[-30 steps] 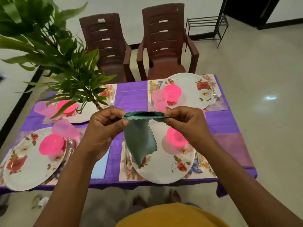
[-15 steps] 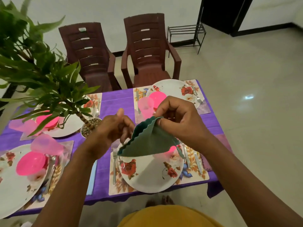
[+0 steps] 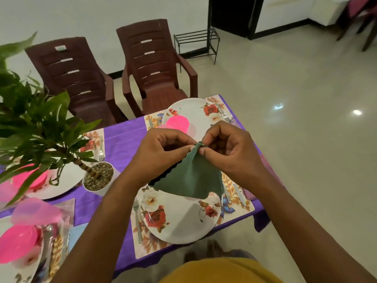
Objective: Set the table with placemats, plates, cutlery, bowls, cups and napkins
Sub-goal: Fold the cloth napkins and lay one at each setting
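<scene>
**Nearly done: green napkin folded over the near plate**

Right now both hands meet at one spot. The left hand (image 3: 163, 148) and the right hand (image 3: 228, 148) each pinch the top corner of the green napkin (image 3: 189, 178) between thumb and fingertips, the other fingers curled in. The two pinches sit almost touching, so the cloth hangs from a single peak and fans out downward into a triangle, with its scalloped edge running down under the left hand.

The napkin hangs in the air, directly below the hands and just above the far part of the near plate (image 3: 181, 223). Whether its bottom edge touches the plate cannot be told. Its long axis runs from the pinched peak down toward the person, roughly in line with the plate's middle.

The plate lies on a flowered placemat (image 3: 234, 209), with a fork (image 3: 137, 219) below the left forearm and a knife (image 3: 238, 194) below the right wrist. Other places beyond and to the left of the hands already carry plates and pink bowls (image 3: 177, 124).

Judging from this, the fold is being finished and the next move is to lower the napkin straight down. Neither hand is clearly nearer; the drop lies between them, so both can release together.
</scene>
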Demonstrator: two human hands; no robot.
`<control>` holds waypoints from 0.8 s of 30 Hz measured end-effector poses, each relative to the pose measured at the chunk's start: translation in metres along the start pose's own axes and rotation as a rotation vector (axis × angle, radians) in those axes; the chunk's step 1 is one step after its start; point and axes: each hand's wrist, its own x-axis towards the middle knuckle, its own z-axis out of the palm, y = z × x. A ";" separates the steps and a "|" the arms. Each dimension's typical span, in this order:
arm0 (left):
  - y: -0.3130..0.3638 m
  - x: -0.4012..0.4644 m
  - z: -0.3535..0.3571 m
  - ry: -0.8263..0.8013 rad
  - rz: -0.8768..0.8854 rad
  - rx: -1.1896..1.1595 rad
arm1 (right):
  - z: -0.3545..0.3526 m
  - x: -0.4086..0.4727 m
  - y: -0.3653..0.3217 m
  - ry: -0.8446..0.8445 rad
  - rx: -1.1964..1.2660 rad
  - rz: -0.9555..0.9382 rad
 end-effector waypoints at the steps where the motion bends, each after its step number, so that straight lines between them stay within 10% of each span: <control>1: 0.001 0.002 0.004 0.014 0.015 -0.015 | -0.002 -0.002 0.001 0.027 -0.001 0.000; 13: 0.012 0.037 0.056 0.022 0.091 -0.076 | -0.058 -0.007 0.017 0.146 0.158 0.154; 24: 0.036 0.088 0.127 0.130 0.094 -0.086 | -0.163 0.036 0.035 -0.081 0.218 0.185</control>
